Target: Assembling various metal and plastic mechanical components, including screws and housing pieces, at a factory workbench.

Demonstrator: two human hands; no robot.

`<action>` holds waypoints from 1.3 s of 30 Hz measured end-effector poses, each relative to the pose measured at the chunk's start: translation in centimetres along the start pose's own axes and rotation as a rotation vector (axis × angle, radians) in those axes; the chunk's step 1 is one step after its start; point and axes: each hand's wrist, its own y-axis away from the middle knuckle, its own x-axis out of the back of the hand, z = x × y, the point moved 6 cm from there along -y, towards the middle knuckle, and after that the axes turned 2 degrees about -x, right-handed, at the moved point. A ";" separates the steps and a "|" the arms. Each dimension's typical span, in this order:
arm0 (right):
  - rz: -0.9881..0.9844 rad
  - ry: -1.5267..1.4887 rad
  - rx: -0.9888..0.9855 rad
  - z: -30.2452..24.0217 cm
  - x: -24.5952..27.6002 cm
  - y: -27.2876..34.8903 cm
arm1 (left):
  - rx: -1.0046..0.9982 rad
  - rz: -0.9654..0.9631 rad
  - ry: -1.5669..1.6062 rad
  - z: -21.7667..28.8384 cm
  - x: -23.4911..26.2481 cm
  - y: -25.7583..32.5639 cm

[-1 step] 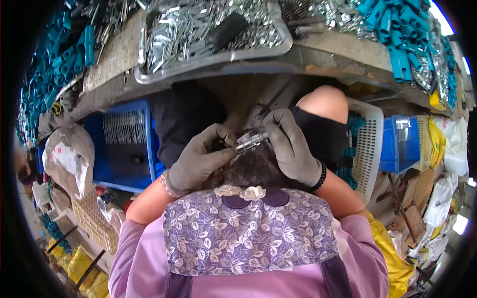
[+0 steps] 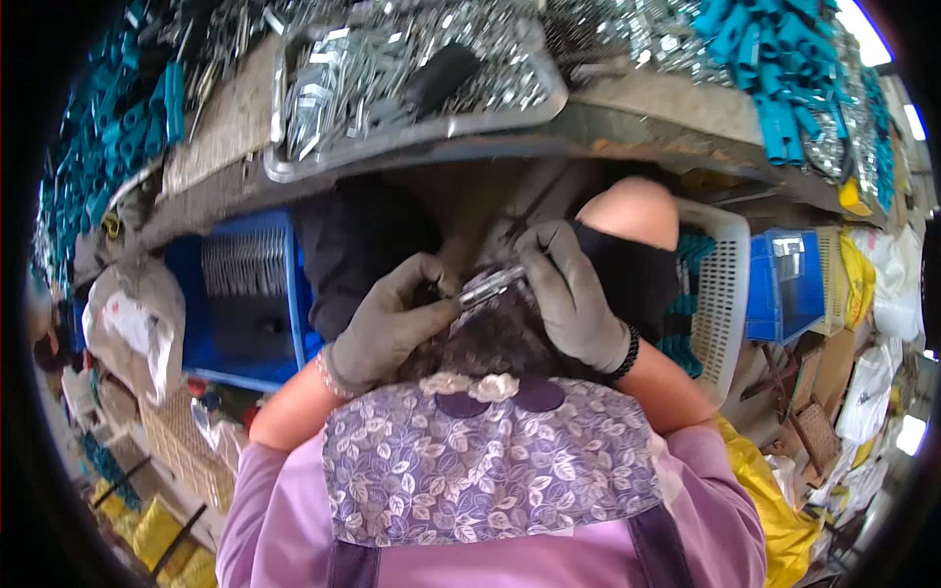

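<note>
My left hand [image 2: 387, 328], in a grey work glove, pinches the left end of a slim, shiny metal assembly [image 2: 490, 286] between thumb and forefinger. At its other end my right hand [image 2: 578, 299], gloved alike, closes its thumb and fingers on the piece. The assembly lies slightly tilted between both hands, right end higher, above my lap. It looks like narrow metal strips set side by side, but the fingers cover its ends and its exact kind is unclear.
Ahead, a bench holds a metal tray [image 2: 421, 127] heaped with small metal parts and a dark object [image 2: 441, 78]. Teal sleeves [image 2: 774, 78] pile up at both sides. A blue crate [image 2: 294, 294] with hanging metal pieces stands left; a white basket [image 2: 725, 304] with teal parts stands right.
The whole view has shifted slightly. Both hands keep their hold on the metal assembly, which shows a little more blurred and hardly moved.
</note>
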 end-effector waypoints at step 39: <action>-0.146 -0.043 -0.265 0.7 3.5 -2.2 | 0.163 0.021 0.176 -0.3 5.8 3.2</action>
